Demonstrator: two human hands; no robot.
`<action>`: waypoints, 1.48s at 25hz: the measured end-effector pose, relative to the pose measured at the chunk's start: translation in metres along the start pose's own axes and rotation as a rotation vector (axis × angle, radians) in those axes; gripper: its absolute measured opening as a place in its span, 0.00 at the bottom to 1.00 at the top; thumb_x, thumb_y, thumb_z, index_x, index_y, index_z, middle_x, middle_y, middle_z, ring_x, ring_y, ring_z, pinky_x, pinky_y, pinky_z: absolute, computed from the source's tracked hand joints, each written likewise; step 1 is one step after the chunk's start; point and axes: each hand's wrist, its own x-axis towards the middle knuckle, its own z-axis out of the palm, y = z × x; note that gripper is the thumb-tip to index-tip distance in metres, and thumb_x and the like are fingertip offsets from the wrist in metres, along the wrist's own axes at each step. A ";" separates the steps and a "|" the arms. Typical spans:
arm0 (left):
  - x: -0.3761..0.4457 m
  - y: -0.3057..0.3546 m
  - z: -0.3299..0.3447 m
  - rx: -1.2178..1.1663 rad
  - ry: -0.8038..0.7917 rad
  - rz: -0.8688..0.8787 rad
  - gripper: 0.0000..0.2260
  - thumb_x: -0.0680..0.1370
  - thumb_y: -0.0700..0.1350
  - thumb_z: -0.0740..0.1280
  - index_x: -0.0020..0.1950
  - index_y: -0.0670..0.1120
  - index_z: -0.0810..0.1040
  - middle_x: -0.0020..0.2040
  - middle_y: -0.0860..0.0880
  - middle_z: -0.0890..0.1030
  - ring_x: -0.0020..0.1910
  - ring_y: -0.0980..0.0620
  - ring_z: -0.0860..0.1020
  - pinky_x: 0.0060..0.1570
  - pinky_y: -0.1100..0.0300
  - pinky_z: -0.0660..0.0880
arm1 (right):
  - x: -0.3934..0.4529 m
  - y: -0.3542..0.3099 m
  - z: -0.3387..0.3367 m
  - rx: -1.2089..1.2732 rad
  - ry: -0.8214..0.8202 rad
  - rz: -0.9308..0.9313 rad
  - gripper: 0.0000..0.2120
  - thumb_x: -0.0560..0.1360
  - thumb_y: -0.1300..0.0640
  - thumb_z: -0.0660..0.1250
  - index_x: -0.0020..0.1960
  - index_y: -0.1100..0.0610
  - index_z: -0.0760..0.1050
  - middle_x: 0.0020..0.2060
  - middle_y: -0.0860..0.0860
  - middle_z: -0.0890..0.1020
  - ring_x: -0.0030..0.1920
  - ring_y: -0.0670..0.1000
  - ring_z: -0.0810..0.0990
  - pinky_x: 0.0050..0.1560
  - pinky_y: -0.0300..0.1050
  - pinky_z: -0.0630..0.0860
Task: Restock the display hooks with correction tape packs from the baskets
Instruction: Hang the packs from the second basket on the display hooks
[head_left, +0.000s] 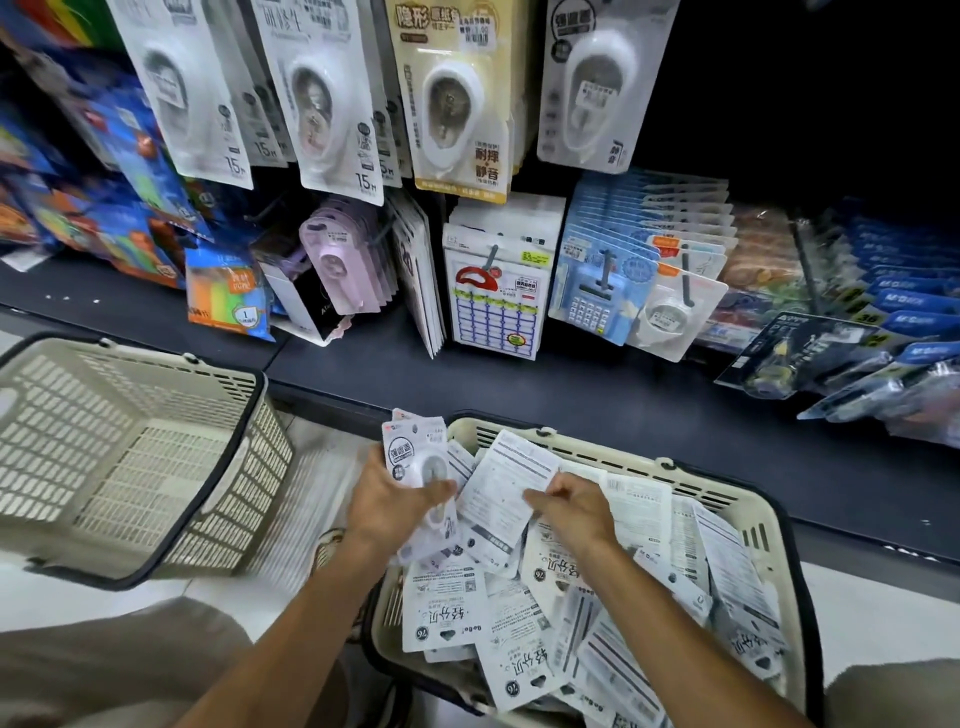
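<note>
Over the full basket (748, 512) of correction tape packs (447, 613), some printed "76", the left hand (387, 501) grips a small stack of packs (418, 457) while the right hand (569, 512) pinches one white pack (501, 486). Beyond the basket, hanging packs (332, 104) read "15M".

Both forearms were bare behind left hand (387, 501) and right hand (574, 506); no rings, no watch; khaki trousers (104, 660) below.
</note>
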 end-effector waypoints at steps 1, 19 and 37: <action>0.000 -0.004 0.004 0.018 -0.028 -0.005 0.27 0.65 0.46 0.83 0.53 0.58 0.69 0.48 0.50 0.83 0.39 0.55 0.82 0.24 0.61 0.76 | -0.002 -0.003 0.003 0.101 0.003 -0.045 0.11 0.75 0.60 0.74 0.37 0.56 0.74 0.39 0.58 0.86 0.36 0.53 0.83 0.36 0.45 0.79; -0.010 0.009 0.001 -0.427 -0.635 -0.178 0.22 0.70 0.56 0.68 0.56 0.44 0.87 0.53 0.39 0.86 0.51 0.38 0.85 0.54 0.47 0.81 | -0.040 -0.031 -0.054 0.277 -0.290 -0.519 0.14 0.58 0.69 0.59 0.28 0.52 0.76 0.29 0.48 0.77 0.35 0.47 0.72 0.35 0.36 0.67; -0.004 0.019 -0.008 -0.249 -0.231 -0.131 0.21 0.74 0.51 0.75 0.64 0.45 0.78 0.49 0.43 0.87 0.45 0.42 0.85 0.30 0.52 0.82 | -0.008 0.028 -0.107 -0.933 -0.090 -0.635 0.29 0.71 0.70 0.61 0.66 0.47 0.76 0.65 0.43 0.78 0.67 0.50 0.72 0.67 0.48 0.69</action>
